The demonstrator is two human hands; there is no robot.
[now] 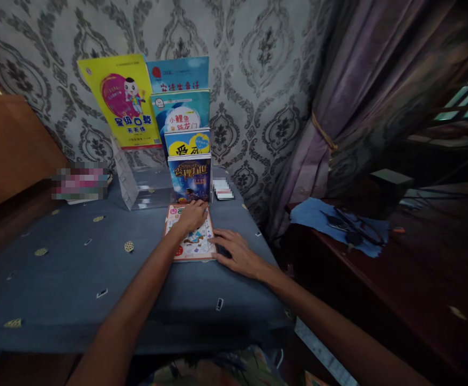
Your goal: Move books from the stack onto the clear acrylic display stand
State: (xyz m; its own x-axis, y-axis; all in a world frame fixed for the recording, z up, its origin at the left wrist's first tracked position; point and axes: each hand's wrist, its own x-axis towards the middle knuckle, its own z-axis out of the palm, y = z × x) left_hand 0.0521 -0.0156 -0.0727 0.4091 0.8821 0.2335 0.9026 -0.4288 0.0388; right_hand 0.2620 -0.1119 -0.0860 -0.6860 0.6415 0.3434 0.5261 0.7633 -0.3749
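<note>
A thin picture book (197,244) with an orange border lies flat on the grey-blue tablecloth (76,262). My left hand (192,215) rests on its upper part, fingers curled down onto the cover near the top edge. My right hand (236,252) lies at the book's right edge, fingers spread and pressing on the cloth and the book's side. Just behind the book stands a clear tiered stand (141,185) with several children's books upright in it: a dark fantasy book (189,179) in front, a yellow-and-blue one (187,142) behind, two blue ones higher, and a big yellow one (123,102) leaning left.
Patterned wallpaper backs the table. A purple curtain (350,96) hangs at the right. A dark wooden surface (398,279) to the right carries a blue cloth (326,217) with dark items. A wooden board (8,145) stands at the left. A small white card (222,188) lies beside the stand.
</note>
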